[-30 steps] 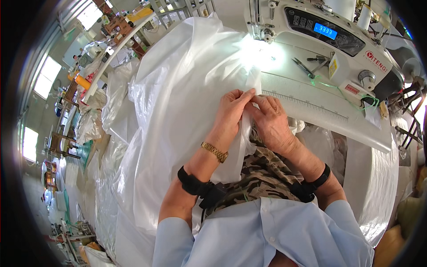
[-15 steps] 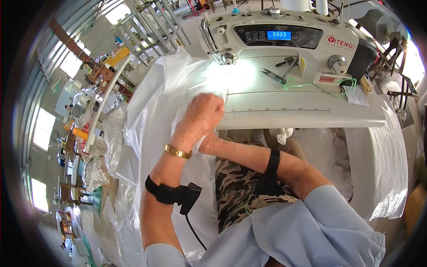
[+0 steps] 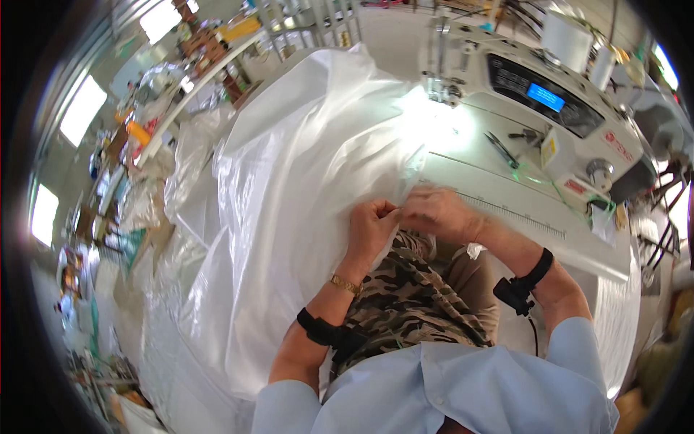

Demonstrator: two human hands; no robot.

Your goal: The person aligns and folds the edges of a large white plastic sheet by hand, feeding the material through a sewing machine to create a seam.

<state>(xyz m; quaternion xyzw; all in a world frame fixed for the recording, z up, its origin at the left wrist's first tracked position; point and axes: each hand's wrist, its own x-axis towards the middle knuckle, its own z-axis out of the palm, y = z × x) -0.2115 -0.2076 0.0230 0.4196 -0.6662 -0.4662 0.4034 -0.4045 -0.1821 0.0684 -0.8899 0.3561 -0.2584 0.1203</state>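
Observation:
A large sheet of glossy white plastic-like material (image 3: 289, 173) spreads from under the lit needle area of a sewing machine (image 3: 481, 90) down over the left side and toward my lap. My left hand (image 3: 370, 230) is closed in a pinch on the sheet's right edge, in front of the machine bed. Touching its fingertips from the right is my right hand (image 3: 441, 214), smeared by motion, its fingers bent together at the same edge. The exact spot between the fingers is hidden.
Thread snips (image 3: 501, 148) and a green thread (image 3: 553, 188) lie on the machine bed (image 3: 477, 170), which has a ruler scale near its front edge. White thread cones (image 3: 565, 37) stand behind the machine. Clear plastic (image 3: 191, 155) and a cluttered bench are at the left.
My hands were crossed and have come apart, now meeting fingertip to fingertip at the sheet's edge. The view has turned, so the machine sits farther right and more sheet shows.

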